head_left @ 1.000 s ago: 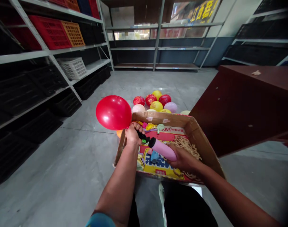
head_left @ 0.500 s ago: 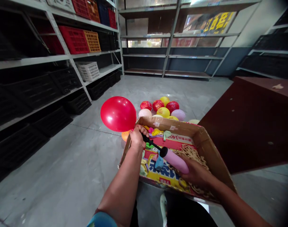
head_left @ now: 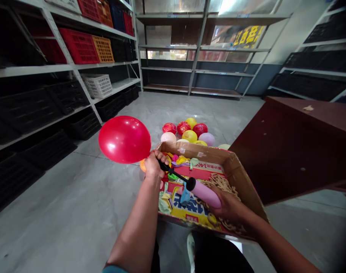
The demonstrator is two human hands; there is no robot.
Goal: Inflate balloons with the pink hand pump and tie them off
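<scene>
My left hand (head_left: 153, 165) is closed round the neck of an inflated red balloon (head_left: 124, 139) where it meets the black nozzle of a hand pump. My right hand (head_left: 229, 206) grips the pump's pink barrel (head_left: 206, 193) from below, and the black rod between barrel and nozzle is drawn out. Both hands hover over an open cardboard box (head_left: 237, 173) that holds several limp coloured balloons and a heap of tan cord (head_left: 218, 182).
Several inflated red, yellow and pale balloons (head_left: 188, 131) lie on the grey floor beyond the box. A dark red-brown desk (head_left: 298, 144) stands at the right. Metal shelving with red, orange, white and black crates (head_left: 84, 49) lines the left and far walls.
The pump barrel has slid away from the nozzle, baring more of the black rod. The red balloon has shifted left and looks a little larger.
</scene>
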